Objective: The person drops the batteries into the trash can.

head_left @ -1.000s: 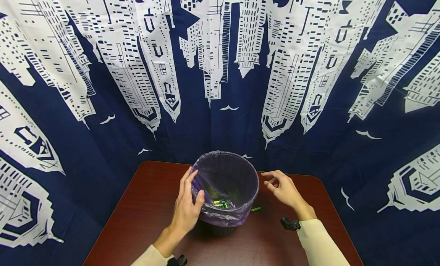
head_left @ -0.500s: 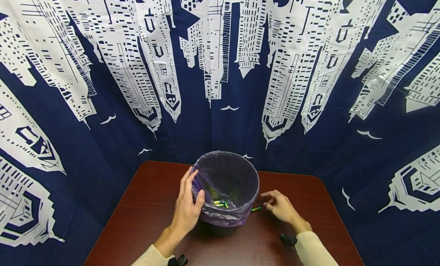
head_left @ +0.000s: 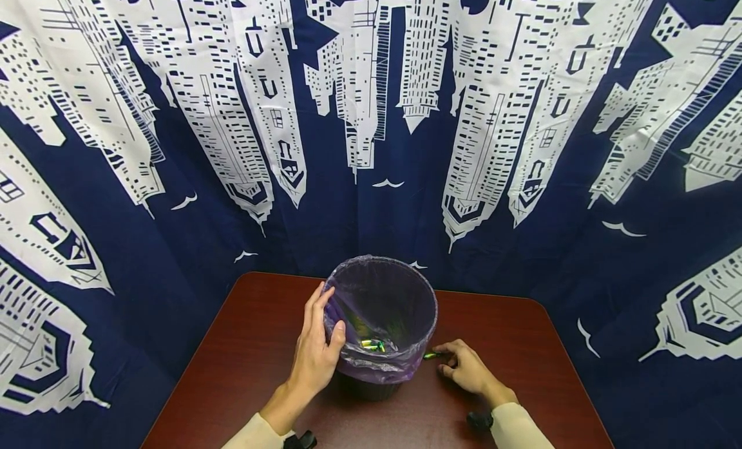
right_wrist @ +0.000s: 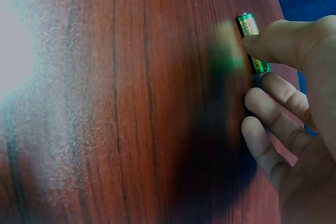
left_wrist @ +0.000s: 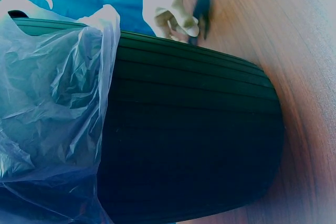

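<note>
A dark ribbed trash can (left_wrist: 194,124) with a translucent purple liner bag (head_left: 379,372) stands tilted on the table, its opening facing me. My left hand (head_left: 315,349) grips its left rim, fingers and thumb spread over the liner. Several green and gold batteries (head_left: 371,344) lie inside the bag. To the right of the can, my right hand (head_left: 466,368) is low over the table and pinches one green and gold battery (right_wrist: 254,43). The thumb lies across this battery in the right wrist view, the other fingers curled below. The left wrist view does not show the left hand.
The reddish-brown wooden table (head_left: 261,326) has rounded far corners. Behind and around it hangs a navy cloth (head_left: 371,223) printed with white skyscrapers and birds. Black wrist straps are on both arms.
My right hand has come down and toward me from beside the can's rim to the battery on the table, and its fingers have closed on it. The left hand and can stay put.
</note>
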`<state>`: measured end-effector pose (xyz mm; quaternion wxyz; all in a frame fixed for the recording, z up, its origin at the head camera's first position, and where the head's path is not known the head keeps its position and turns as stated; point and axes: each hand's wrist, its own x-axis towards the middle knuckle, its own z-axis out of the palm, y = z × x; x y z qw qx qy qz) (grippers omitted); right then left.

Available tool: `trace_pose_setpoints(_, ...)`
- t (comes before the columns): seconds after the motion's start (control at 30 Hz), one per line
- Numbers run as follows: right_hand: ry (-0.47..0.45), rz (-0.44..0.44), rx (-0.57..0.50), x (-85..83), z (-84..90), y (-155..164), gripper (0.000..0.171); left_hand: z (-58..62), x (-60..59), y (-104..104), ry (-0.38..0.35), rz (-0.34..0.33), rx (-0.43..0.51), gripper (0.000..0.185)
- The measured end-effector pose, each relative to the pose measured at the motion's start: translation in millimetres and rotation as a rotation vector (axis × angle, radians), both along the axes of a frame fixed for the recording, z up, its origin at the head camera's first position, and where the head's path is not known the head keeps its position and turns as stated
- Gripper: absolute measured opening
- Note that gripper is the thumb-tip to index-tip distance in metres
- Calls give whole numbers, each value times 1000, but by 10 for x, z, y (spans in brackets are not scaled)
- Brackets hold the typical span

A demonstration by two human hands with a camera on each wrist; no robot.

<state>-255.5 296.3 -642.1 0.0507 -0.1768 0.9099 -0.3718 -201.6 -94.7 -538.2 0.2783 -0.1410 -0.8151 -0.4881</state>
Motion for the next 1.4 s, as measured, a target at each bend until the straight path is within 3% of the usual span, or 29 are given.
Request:
trace_pose_setpoints(0.13,6,-15,-7,2,-13,13,26,13,6,0,0,0,3,75)
trace_pose_setpoints(0.37,36,8,36,18,-26,0,36,32,6,-2,2,0,4,74)
trace_pose_setpoints(0.5,39,6,44,32,-15,-17,31,16,-8,-7,9,-10,10,74)
trace_pose_setpoints(0.57,38,3,51,35,-22,-24,25,-20,-29,-17,39,-17,18,73)
trace_pose_setpoints(0.6,35,3,50,41,-21,-27,22,-213,-152,-37,84,-37,42,71)
trace_pose_setpoints(0.73,39,22,52,55,-46,-31,14,-266,-175,-50,122,-42,51,70)
trace_pose_setpoints(0.8,41,33,50,62,-55,-28,13,-247,-160,-45,94,-36,50,70)
trace_pose_setpoints(0.83,45,35,52,63,-60,-27,12,-62,-40,-27,53,-17,26,72)
trace_pose_setpoints(0.93,42,42,44,69,-64,-24,11,-14,-10,-15,12,-4,8,72)
trace_pose_setpoints(1.4,21,45,44,88,-72,-7,8,-11,17,1,11,12,-3,75)
